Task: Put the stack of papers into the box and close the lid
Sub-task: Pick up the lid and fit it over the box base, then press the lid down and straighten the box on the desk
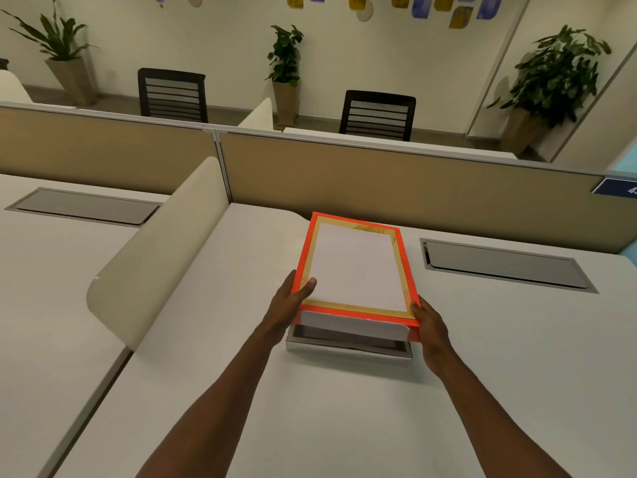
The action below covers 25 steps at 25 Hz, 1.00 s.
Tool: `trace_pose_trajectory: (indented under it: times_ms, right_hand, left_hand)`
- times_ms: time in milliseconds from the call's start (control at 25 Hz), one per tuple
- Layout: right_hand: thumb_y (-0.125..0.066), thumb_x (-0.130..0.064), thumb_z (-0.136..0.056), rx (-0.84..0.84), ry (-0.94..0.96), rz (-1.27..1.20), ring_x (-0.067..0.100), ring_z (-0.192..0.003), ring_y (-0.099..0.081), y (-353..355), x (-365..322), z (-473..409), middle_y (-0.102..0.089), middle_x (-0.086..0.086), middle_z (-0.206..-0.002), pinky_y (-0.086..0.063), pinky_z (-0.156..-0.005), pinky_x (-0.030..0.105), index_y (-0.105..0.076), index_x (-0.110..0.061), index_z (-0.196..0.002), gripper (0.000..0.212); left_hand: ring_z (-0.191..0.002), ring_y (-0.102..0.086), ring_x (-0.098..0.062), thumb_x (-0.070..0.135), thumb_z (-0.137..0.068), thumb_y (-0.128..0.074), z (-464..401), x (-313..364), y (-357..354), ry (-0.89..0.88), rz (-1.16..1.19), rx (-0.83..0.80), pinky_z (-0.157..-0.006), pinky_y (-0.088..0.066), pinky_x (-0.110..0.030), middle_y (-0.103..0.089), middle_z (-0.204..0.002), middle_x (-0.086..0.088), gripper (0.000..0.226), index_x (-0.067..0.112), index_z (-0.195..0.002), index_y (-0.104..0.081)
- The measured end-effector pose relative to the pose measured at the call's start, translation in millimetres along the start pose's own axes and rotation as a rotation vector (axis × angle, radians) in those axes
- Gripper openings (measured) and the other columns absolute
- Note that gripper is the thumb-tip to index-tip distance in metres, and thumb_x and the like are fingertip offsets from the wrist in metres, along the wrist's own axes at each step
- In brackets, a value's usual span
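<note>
Both hands grip the orange lid by its near corners, left hand thumb on top, right hand wrapped round the edge, holding it level over the box on the desk, probably to seat it squarely; papers hidden

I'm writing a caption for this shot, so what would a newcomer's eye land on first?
The bright orange lid with its white middle, held at its near corners by the left hand and right hand, at the centre of the pale desk. It sits tilted over the grey box, whose near edge peeks out below. Beyond the partition stand two black chairs and potted plants.
</note>
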State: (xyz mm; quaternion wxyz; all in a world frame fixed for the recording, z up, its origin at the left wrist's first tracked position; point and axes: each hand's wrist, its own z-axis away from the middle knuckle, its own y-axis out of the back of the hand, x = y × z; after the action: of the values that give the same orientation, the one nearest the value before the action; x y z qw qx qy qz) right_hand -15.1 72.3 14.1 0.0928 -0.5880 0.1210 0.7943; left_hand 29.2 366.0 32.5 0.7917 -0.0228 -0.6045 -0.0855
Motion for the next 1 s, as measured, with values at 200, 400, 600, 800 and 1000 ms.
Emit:
trace_pose_trajectory:
  times_ms: [200, 400, 600, 800, 1000]
  right_hand:
    - [-0.042, -0.025, -0.105, 0.0, -0.056, 0.016, 0.014, -0.097, -0.065, -2.0, 25.1, -1.6, -0.065, 0.002, -0.12, -0.054, -0.069, 0.025, -0.049, -0.022, -0.142, 0.038]
    - [-0.04, -0.026, -0.105, -0.019, -0.09, 0.016, 0.015, -0.095, -0.066, -8.6, 26.1, -5.4, -0.066, -0.005, -0.11, -0.054, -0.068, 0.027, -0.048, -0.025, -0.142, 0.038]
    - [-0.04, -0.028, -0.105, -0.026, -0.073, 0.06, 0.014, -0.096, -0.065, -6.7, 35.6, -2.5, -0.065, -0.003, -0.114, -0.053, -0.068, 0.026, -0.047, -0.027, -0.142, 0.037]
    - [-0.041, -0.029, -0.105, -0.015, -0.065, 0.078, 0.018, -0.098, -0.065, -4.1, 42.6, -2.5, -0.064, 0.003, -0.12, -0.056, -0.08, 0.036, -0.046, -0.025, -0.144, 0.039]
    - [-0.041, -0.03, -0.105, -0.027, -0.056, 0.105, 0.02, -0.098, -0.067, -1.6, 42.8, 0.1, -0.065, 0.0, -0.116, -0.058, -0.075, 0.035, -0.046, -0.026, -0.144, 0.039]
  left_hand:
    - [-0.129, -0.055, -0.029, 0.061, -0.087, -0.058, 2.1, -18.5, -5.1, 0.015, -0.021, 0.019, -0.11, -0.048, -0.054, -0.05, -0.148, 0.0, 0.081, 0.029, -0.156, -0.03]
    - [-0.118, -0.061, -0.022, 0.044, -0.106, -0.04, -1.1, -35.7, 0.3, 0.026, -0.013, 0.022, -0.097, -0.056, -0.042, -0.052, -0.145, 0.0, 0.048, 0.031, -0.152, -0.033]
    - [-0.113, -0.062, -0.018, 0.037, -0.109, -0.035, 1.4, -40.8, 1.7, 0.029, -0.011, 0.013, -0.086, -0.057, -0.032, -0.053, -0.137, 0.007, 0.047, 0.029, -0.155, -0.029]
    - [-0.098, -0.063, -0.003, 0.035, -0.109, -0.036, 5.6, -38.7, -1.6, 0.028, -0.035, 0.053, -0.064, -0.057, -0.016, -0.056, -0.117, 0.02, 0.037, 0.036, -0.146, -0.033]
    - [-0.099, -0.063, -0.004, 0.036, -0.108, -0.037, 7.4, -41.0, -3.3, 0.025, -0.035, 0.073, -0.068, -0.055, -0.017, -0.057, -0.12, 0.019, 0.039, 0.034, -0.148, -0.036]
